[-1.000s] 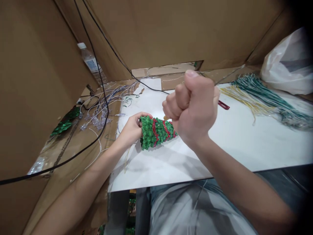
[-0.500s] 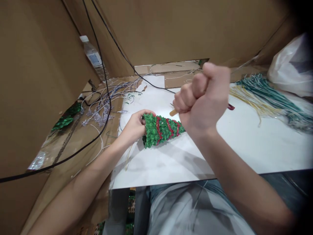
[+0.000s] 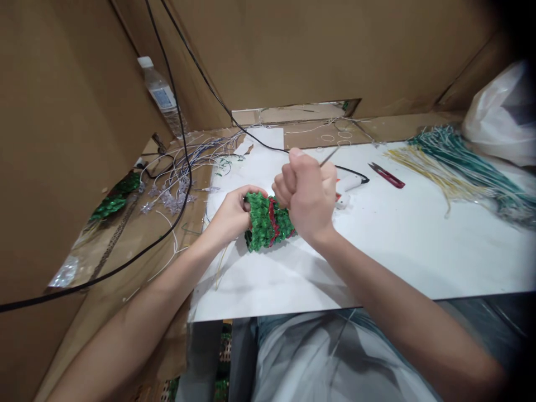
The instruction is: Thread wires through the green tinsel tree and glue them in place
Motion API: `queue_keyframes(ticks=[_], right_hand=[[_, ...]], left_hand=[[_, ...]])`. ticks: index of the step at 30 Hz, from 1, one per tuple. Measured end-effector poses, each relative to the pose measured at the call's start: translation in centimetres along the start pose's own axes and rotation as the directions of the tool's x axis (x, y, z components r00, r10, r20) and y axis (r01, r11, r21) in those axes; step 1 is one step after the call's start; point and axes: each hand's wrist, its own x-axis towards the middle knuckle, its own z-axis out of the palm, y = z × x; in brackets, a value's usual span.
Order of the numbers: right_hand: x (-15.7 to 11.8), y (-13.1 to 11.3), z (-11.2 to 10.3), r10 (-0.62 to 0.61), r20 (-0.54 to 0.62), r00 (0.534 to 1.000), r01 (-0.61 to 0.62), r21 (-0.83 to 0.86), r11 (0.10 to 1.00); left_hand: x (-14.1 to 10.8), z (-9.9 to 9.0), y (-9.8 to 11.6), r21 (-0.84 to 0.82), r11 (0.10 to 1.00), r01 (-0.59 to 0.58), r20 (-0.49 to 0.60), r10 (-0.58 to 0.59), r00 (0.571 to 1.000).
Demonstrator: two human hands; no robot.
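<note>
A small glittery green Christmas tree (image 3: 262, 223) with red garland bands lies on its side on the white board. My left hand (image 3: 237, 211) grips the wide open base of the tree, some fingers hidden inside. My right hand (image 3: 307, 192) is a closed fist over the narrow end, covering the tip; whether it touches the tree cannot be told. A thin metal shaft (image 3: 329, 157) sticks up behind the fist, seemingly part of a tool in it. Just beyond sits a white and orange device (image 3: 347, 187) with a black cable, partly hidden. Red-handled thread snips (image 3: 387, 176) lie farther right.
Bundles of green wires (image 3: 464, 162) and yellow wires (image 3: 431, 170) lie at right beside a white plastic bag (image 3: 502, 117). At left are tangled star lights (image 3: 170, 198), a plastic bottle (image 3: 163, 97) and a black cable (image 3: 186, 151) hanging across. Cardboard walls (image 3: 293, 50) enclose the table.
My right fist has come down and to the left over the tree's narrow end, uncovering the snips and the white device. My left hand and the tree stay nearly in place.
</note>
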Motion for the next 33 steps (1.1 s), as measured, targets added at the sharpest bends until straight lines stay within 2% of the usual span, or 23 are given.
queue_keyframes(ticks=[3, 6, 9, 12, 15, 18, 21, 24, 27, 33], right_hand=[[0.1, 0.3, -0.3, 0.021, -0.005, 1.000, -0.021, -0.013, 1.000], [0.4, -1.0, -0.6, -0.040, -0.022, 0.999, 0.041, 0.033, 0.999], [1.0, -2.0, -0.9, -0.038, -0.037, 0.999, 0.035, -0.066, 0.997], [1.6, -1.9, -1.6, 0.054, -0.078, 0.995, -0.062, -0.098, 0.993], [2.2, -1.7, -2.3, 0.145, -0.174, 0.974, -0.147, 0.002, 0.989], [2.7, -1.7, -2.6, 0.140, -0.242, 0.960, -0.114, 0.118, 0.986], [2.6, -0.8, -2.2, 0.193, -0.250, 0.949, -0.157, 0.159, 0.975], [2.1, 0.2, -1.6, 0.286, -0.187, 0.940, -0.257, 0.164, 0.952], [1.8, -0.2, -1.3, 0.226, -0.177, 0.958, -0.194, 0.181, 0.964], [2.0, -3.4, -1.1, 0.025, -0.164, 0.986, 0.003, 0.167, 0.986]], left_hand=[[0.0, 0.0, 0.0, 0.005, 1.000, 0.011, 0.001, -0.011, 1.000], [-0.1, -0.1, 0.0, 0.013, 0.999, 0.031, 0.009, -0.031, 0.999], [-0.1, -0.1, 0.2, 0.035, 0.999, 0.029, 0.003, -0.029, 1.000], [-0.1, 0.0, 0.2, 0.034, 0.999, 0.035, 0.000, -0.035, 0.999], [-0.1, 0.0, 0.1, 0.018, 0.998, 0.058, -0.001, -0.058, 0.998], [0.0, -0.1, -0.1, 0.007, 0.998, 0.068, 0.003, -0.068, 0.998], [0.1, -0.1, -0.2, 0.019, 0.999, 0.044, -0.003, -0.044, 0.999], [0.1, 0.0, -0.1, 0.036, 0.999, 0.010, -0.009, -0.010, 1.000], [0.1, 0.0, -0.1, 0.038, 0.999, 0.010, -0.008, -0.009, 1.000], [-0.2, 0.0, 0.2, 0.041, 0.998, 0.039, 0.011, -0.039, 0.999]])
